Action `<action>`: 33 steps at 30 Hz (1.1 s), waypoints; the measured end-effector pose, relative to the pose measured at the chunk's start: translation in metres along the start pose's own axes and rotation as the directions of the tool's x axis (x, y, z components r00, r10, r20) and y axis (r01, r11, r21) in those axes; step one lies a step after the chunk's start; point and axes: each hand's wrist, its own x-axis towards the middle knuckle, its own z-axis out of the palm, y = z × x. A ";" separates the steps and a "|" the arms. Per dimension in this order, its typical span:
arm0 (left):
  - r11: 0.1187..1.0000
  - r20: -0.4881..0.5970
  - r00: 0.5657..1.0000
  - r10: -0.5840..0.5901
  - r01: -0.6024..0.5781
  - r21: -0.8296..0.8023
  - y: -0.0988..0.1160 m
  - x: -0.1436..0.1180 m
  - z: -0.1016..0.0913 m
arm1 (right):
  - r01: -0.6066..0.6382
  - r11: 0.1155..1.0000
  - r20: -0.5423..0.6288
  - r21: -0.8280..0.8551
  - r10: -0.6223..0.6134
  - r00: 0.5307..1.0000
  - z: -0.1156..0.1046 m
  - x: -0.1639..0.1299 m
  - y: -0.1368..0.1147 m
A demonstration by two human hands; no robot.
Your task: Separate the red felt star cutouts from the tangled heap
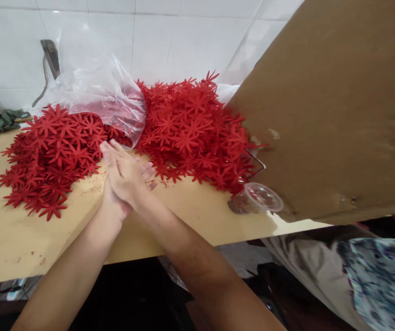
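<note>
Both hands are pressed palm to palm above the table, crossed, with no object visible between them. My right hand [125, 172] lies on top, its fingers stretched out toward the upper left. Beneath it is my left hand [148, 172], mostly covered, with extended fingertips showing on the right. To the left of the hands is a heap of red flower-shaped pieces [56, 151]. A larger pile of the same red pieces [187, 128] lies to the right. Between the piles a clear plastic bag [97, 87] holds more red pieces.
A clear plastic cup [256, 198] lies tipped near a bent metal wire [257, 161]. A large brown board [335, 115] stands along the right side. Red crumbs dot the table [197, 216]. Dark green cloth [2, 119] lies at far left. A person's patterned clothing [380, 280] shows lower right.
</note>
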 end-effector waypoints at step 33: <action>0.965 -0.123 0.962 0.244 -0.228 0.131 -0.007 0.010 0.017 | -0.173 0.885 -0.062 0.433 0.221 0.973 -0.010 -0.008 0.023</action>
